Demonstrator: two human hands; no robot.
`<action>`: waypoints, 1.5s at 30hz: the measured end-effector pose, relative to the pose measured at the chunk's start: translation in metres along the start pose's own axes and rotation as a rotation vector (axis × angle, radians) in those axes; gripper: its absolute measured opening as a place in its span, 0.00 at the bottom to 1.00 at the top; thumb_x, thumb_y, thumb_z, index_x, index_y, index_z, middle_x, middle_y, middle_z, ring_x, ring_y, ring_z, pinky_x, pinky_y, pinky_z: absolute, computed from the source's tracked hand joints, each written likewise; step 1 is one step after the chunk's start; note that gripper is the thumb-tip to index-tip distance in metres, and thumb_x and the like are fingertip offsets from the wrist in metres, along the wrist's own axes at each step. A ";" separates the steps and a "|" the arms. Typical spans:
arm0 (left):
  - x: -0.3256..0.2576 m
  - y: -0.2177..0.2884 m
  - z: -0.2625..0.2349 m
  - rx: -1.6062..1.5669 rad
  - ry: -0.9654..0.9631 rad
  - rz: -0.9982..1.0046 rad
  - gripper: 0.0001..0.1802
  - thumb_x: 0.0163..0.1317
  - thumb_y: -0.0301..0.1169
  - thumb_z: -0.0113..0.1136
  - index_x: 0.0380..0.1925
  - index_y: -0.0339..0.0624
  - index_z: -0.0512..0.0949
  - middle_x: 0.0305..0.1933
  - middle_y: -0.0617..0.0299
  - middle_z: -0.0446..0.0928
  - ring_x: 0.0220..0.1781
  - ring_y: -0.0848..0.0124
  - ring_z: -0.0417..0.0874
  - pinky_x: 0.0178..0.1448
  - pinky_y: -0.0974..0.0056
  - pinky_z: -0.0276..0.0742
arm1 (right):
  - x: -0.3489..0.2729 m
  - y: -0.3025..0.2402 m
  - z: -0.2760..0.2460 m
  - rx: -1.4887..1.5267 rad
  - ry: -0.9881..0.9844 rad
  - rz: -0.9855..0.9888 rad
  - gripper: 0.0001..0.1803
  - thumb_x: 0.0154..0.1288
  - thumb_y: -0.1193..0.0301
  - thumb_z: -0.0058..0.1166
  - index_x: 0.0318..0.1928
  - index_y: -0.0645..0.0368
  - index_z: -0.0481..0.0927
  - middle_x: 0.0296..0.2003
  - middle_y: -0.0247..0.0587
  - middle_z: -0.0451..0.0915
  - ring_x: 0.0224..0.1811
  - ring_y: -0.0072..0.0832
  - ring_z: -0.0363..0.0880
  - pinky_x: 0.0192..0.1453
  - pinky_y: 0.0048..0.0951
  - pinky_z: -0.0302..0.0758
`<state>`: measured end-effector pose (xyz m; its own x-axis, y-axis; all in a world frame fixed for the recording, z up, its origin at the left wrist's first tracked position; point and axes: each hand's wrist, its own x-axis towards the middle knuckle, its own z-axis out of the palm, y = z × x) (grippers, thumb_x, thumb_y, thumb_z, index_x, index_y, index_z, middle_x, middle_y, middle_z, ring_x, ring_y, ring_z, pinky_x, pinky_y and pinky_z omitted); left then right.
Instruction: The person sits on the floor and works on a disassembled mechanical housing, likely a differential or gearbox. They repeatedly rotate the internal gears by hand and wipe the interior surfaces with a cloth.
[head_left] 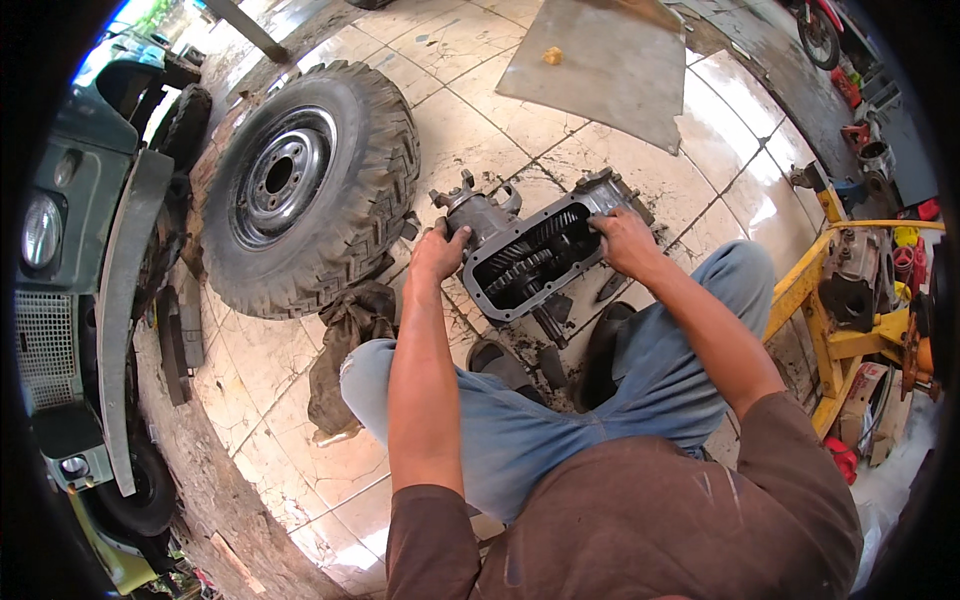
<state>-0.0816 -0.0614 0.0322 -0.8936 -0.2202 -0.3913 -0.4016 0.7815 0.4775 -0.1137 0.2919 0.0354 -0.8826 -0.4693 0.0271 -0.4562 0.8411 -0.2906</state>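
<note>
1. A person crouches on a tiled workshop floor over an open metal gearbox housing, gears visible through its rectangular top opening; the housing lies on the tiles just in front of the person's knees.

2. The left hand is curled around the left end of the gearbox housing, fingers closed against the casing near its flanged output shaft.

3. The right hand grips the right end of the gearbox housing, fingers bent over the rim of the opening.

4. To the left of the gearbox housing, a large knobby tyre on a grey steel wheel lies flat on the floor, its tread just beside the flanged end.

5. A dirty brown rag is crumpled on the tiles below and left of the gearbox housing, next to the person's left knee.

6. Beyond the gearbox housing, a grey sheet of board lies on the floor.

7. To the right of the gearbox housing stands a yellow steel frame carrying machine parts.

8. Far left of the gearbox housing, past the tyre, the front of a green vehicle fills the edge of the view.
</note>
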 end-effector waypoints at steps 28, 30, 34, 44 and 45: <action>0.001 -0.001 -0.001 0.011 -0.015 -0.070 0.43 0.69 0.59 0.53 0.71 0.35 0.68 0.66 0.37 0.76 0.70 0.47 0.77 0.74 0.51 0.70 | -0.001 0.002 0.001 -0.025 -0.068 0.021 0.27 0.60 0.76 0.57 0.62 0.50 0.82 0.55 0.60 0.81 0.57 0.51 0.81 0.64 0.47 0.77; 0.001 0.001 0.002 0.014 -0.030 -0.062 0.42 0.69 0.59 0.53 0.71 0.36 0.68 0.66 0.36 0.76 0.70 0.46 0.76 0.74 0.51 0.70 | -0.007 0.009 0.007 -0.045 -0.025 -0.001 0.26 0.60 0.76 0.56 0.61 0.50 0.83 0.55 0.60 0.81 0.55 0.52 0.82 0.62 0.49 0.78; 0.006 0.006 0.004 -0.006 -0.031 -0.052 0.43 0.69 0.59 0.54 0.72 0.36 0.68 0.65 0.34 0.76 0.70 0.44 0.76 0.73 0.49 0.70 | 0.026 0.010 0.008 -0.171 0.003 0.048 0.26 0.59 0.76 0.56 0.60 0.52 0.82 0.53 0.60 0.82 0.56 0.52 0.82 0.61 0.48 0.78; 0.007 0.005 -0.001 -0.004 -0.053 -0.051 0.43 0.69 0.59 0.55 0.72 0.36 0.67 0.66 0.33 0.75 0.70 0.44 0.76 0.74 0.51 0.69 | 0.030 0.016 0.010 -0.166 0.000 -0.052 0.25 0.57 0.76 0.55 0.58 0.55 0.83 0.46 0.56 0.85 0.51 0.52 0.83 0.57 0.47 0.80; 0.007 0.004 -0.001 -0.011 -0.028 -0.051 0.43 0.69 0.58 0.55 0.72 0.36 0.68 0.66 0.33 0.75 0.70 0.44 0.76 0.74 0.51 0.69 | 0.025 0.016 0.011 -0.162 0.023 -0.095 0.25 0.58 0.76 0.56 0.58 0.55 0.83 0.46 0.56 0.85 0.51 0.52 0.83 0.57 0.47 0.79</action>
<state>-0.0894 -0.0599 0.0321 -0.8659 -0.2436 -0.4369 -0.4491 0.7633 0.4645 -0.1418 0.2905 0.0205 -0.8364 -0.5437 0.0696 -0.5480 0.8265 -0.1284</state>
